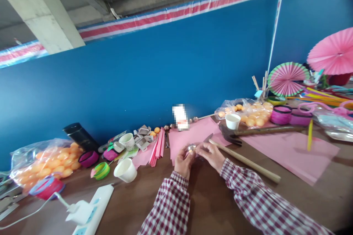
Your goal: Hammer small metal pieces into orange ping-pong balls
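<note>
A small shiny metallic ball [191, 147] sits between the fingertips of my left hand [184, 161], above the near edge of a pink paper sheet. From the right, my right hand [211, 155] comes close to the ball with thumb and fingers pinched together. Whether those fingers touch the ball or hold something small is unclear. Behind my right hand a wooden-handled tool [248, 161] lies slanting across the table, and a hammer [231, 136] rests beyond it. More metallic balls [195, 119] line the back of the pink sheet [179, 141].
A bag of orange balls [52, 161] and a power strip [96, 205] stand left, with paper cups [125, 170] nearer the middle. At right are a second bag of orange balls [253, 113], a white cup [232, 121], purple tape rolls [281, 114] and paper fans [289, 79]. A blue partition [138, 73] closes the back.
</note>
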`<action>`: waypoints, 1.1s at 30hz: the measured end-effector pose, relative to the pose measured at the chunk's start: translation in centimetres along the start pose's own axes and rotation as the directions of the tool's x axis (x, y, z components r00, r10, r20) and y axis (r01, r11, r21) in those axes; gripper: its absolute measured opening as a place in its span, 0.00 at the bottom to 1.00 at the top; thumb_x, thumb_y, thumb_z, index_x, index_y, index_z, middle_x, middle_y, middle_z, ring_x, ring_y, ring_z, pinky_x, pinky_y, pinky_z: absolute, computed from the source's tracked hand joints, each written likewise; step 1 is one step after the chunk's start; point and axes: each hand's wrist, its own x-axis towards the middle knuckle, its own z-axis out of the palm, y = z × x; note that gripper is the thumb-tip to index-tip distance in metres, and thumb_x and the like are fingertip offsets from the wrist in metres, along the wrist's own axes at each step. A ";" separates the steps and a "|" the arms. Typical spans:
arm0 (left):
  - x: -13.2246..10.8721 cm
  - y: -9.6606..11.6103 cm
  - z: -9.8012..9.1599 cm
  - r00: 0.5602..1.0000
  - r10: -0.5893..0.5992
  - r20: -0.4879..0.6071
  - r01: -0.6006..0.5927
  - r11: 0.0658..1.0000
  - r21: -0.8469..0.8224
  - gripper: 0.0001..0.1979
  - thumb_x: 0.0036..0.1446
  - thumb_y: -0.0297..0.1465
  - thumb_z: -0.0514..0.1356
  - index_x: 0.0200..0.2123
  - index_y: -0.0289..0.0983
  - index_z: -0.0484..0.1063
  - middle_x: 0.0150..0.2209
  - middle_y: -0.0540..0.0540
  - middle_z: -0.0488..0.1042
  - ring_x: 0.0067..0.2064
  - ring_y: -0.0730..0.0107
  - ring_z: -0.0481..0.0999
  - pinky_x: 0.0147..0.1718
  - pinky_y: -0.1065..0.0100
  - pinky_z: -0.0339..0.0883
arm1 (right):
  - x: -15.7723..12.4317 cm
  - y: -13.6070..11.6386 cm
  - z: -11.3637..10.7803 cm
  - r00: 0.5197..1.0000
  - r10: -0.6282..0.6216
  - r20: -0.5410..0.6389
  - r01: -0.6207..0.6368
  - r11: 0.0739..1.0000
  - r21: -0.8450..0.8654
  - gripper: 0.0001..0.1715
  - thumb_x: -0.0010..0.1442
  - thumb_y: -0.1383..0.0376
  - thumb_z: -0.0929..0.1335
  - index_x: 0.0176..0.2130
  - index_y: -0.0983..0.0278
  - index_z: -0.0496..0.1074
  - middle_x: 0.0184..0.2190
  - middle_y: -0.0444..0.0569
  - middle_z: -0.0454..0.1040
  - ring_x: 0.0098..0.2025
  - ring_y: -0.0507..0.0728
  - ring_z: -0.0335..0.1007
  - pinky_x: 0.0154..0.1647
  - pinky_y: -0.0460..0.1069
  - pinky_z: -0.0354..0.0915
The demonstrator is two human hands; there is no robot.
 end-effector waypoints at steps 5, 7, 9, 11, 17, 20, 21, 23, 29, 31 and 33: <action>0.2 -0.1 -0.2 1.000 -0.009 -0.004 0.009 1.000 -0.011 0.23 0.40 0.28 0.64 0.43 0.36 0.66 0.40 0.44 0.73 0.40 0.68 0.72 0.45 0.63 0.62 | 0.1 0.1 0.0 1.000 -0.006 0.013 0.006 1.000 0.001 0.15 0.47 0.56 0.66 0.26 0.66 0.69 0.26 0.46 0.72 0.30 0.52 0.66 0.32 0.47 0.62; 0.1 -0.1 -0.2 1.000 -0.013 -0.008 0.013 1.000 -0.015 0.23 0.40 0.28 0.64 0.43 0.36 0.66 0.40 0.44 0.73 0.40 0.68 0.72 0.45 0.63 0.62 | 0.1 0.2 -0.1 1.000 -0.002 0.014 0.002 1.000 0.001 0.14 0.47 0.56 0.66 0.26 0.66 0.68 0.26 0.46 0.72 0.30 0.52 0.66 0.32 0.47 0.62; 0.0 0.0 -0.1 1.000 -0.013 0.000 0.013 1.000 -0.017 0.23 0.40 0.28 0.64 0.43 0.36 0.66 0.40 0.44 0.73 0.40 0.68 0.73 0.44 0.63 0.62 | 0.1 0.2 -0.1 1.000 0.000 0.009 0.000 1.000 -0.004 0.14 0.47 0.56 0.66 0.26 0.66 0.68 0.26 0.46 0.71 0.30 0.52 0.66 0.32 0.47 0.62; -0.1 0.0 0.0 1.000 -0.008 0.019 0.008 1.000 -0.019 0.23 0.40 0.28 0.64 0.43 0.36 0.66 0.39 0.44 0.73 0.40 0.68 0.73 0.44 0.63 0.62 | 0.1 0.3 -0.1 1.000 0.001 0.008 -0.001 1.000 -0.010 0.15 0.47 0.56 0.66 0.26 0.66 0.68 0.26 0.46 0.71 0.30 0.52 0.66 0.32 0.48 0.62; -0.1 0.1 0.1 1.000 0.010 0.019 -0.009 1.000 -0.009 0.23 0.39 0.28 0.65 0.42 0.35 0.67 0.39 0.44 0.74 0.41 0.66 0.72 0.46 0.62 0.61 | 0.0 0.2 -0.1 1.000 -0.002 0.016 0.003 1.000 -0.015 0.14 0.47 0.56 0.66 0.26 0.65 0.68 0.26 0.46 0.71 0.30 0.52 0.66 0.33 0.47 0.62; 0.1 0.0 -0.1 1.000 0.020 0.024 -0.020 1.000 0.001 0.22 0.39 0.28 0.65 0.42 0.36 0.68 0.39 0.44 0.74 0.41 0.67 0.72 0.46 0.62 0.61 | 0.1 0.2 -0.2 1.000 0.001 0.031 0.000 1.000 -0.013 0.13 0.47 0.56 0.66 0.25 0.65 0.69 0.25 0.46 0.71 0.30 0.52 0.66 0.33 0.48 0.62; 0.1 -0.1 -0.2 0.999 0.026 0.027 -0.027 1.000 0.006 0.22 0.39 0.28 0.65 0.42 0.36 0.68 0.39 0.45 0.74 0.41 0.67 0.72 0.46 0.62 0.61 | 0.1 0.1 -0.2 0.999 0.000 0.037 0.000 1.000 -0.011 0.14 0.47 0.56 0.66 0.25 0.66 0.69 0.25 0.46 0.71 0.30 0.52 0.66 0.32 0.48 0.62; 0.2 -0.2 -0.4 0.999 0.041 0.033 -0.042 0.999 0.031 0.22 0.40 0.28 0.64 0.42 0.36 0.68 0.40 0.44 0.73 0.42 0.66 0.72 0.47 0.61 0.60 | 0.1 0.1 -0.3 0.999 -0.006 0.051 0.006 1.000 -0.003 0.14 0.47 0.56 0.66 0.24 0.66 0.69 0.26 0.46 0.71 0.30 0.52 0.66 0.33 0.48 0.61; 0.6 -0.5 -1.0 0.995 0.096 0.039 -0.102 0.976 0.193 0.22 0.41 0.29 0.64 0.43 0.34 0.68 0.43 0.42 0.72 0.46 0.62 0.70 0.47 0.61 0.60 | 0.1 0.1 -0.5 0.998 0.006 0.070 -0.009 0.999 0.041 0.14 0.46 0.57 0.67 0.23 0.66 0.69 0.30 0.47 0.72 0.30 0.51 0.65 0.33 0.48 0.61; 0.6 -0.5 -1.1 0.992 0.116 0.047 -0.124 0.965 0.231 0.22 0.41 0.29 0.63 0.43 0.34 0.68 0.44 0.42 0.72 0.46 0.62 0.69 0.47 0.61 0.60 | 0.1 0.2 -0.4 0.998 0.025 0.058 -0.028 0.998 0.055 0.13 0.45 0.57 0.67 0.23 0.66 0.68 0.30 0.46 0.72 0.29 0.51 0.65 0.31 0.47 0.61; 0.5 -0.5 -1.0 0.990 0.134 0.051 -0.143 0.956 0.255 0.22 0.42 0.29 0.63 0.43 0.34 0.68 0.43 0.42 0.72 0.45 0.63 0.70 0.47 0.61 0.60 | 0.1 0.4 -0.4 0.999 0.039 0.036 -0.041 0.998 0.052 0.13 0.44 0.57 0.68 0.22 0.66 0.67 0.27 0.45 0.72 0.27 0.50 0.64 0.30 0.47 0.61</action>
